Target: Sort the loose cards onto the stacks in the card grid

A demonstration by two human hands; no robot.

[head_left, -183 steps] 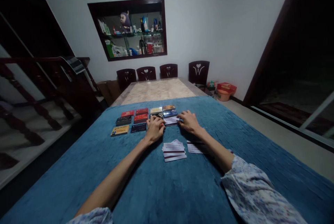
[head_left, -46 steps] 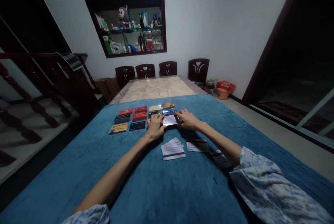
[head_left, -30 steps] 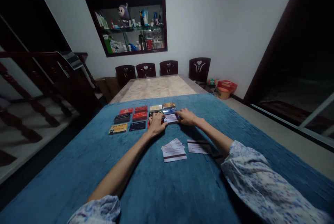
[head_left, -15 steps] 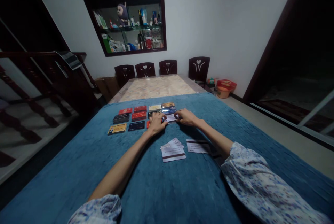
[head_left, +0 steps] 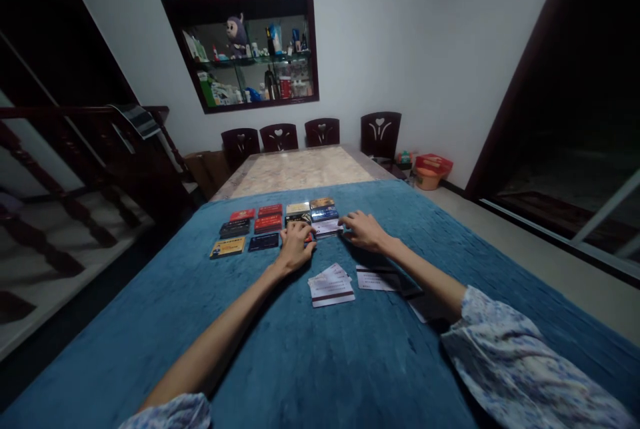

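My left hand [head_left: 296,247] rests over a red-orange card stack [head_left: 307,238], fingers apart, and covers most of it. My right hand [head_left: 367,231] is open, its fingertips at the right edge of a white card stack [head_left: 328,228]. Behind that lie a blue card stack [head_left: 324,214] and a gold card stack [head_left: 321,203]. Left of my left hand are a dark navy card stack [head_left: 264,241] and a yellow card stack [head_left: 227,247]. Nearer me, several white cards [head_left: 333,291] overlap in a fan. Another white card [head_left: 377,278] lies by my right forearm.
More stacks, such as a red card stack [head_left: 269,223] and a black card stack [head_left: 235,227], stand in rows on the blue cloth [head_left: 250,362]. A dark flat object [head_left: 425,305] lies partly under my right forearm. Chairs [head_left: 381,135] stand beyond the table's marble-like end [head_left: 305,172].
My left hand has let go of the white card stack and moved left onto the red-orange stack. My right hand has shifted slightly right. The view has tilted slightly.
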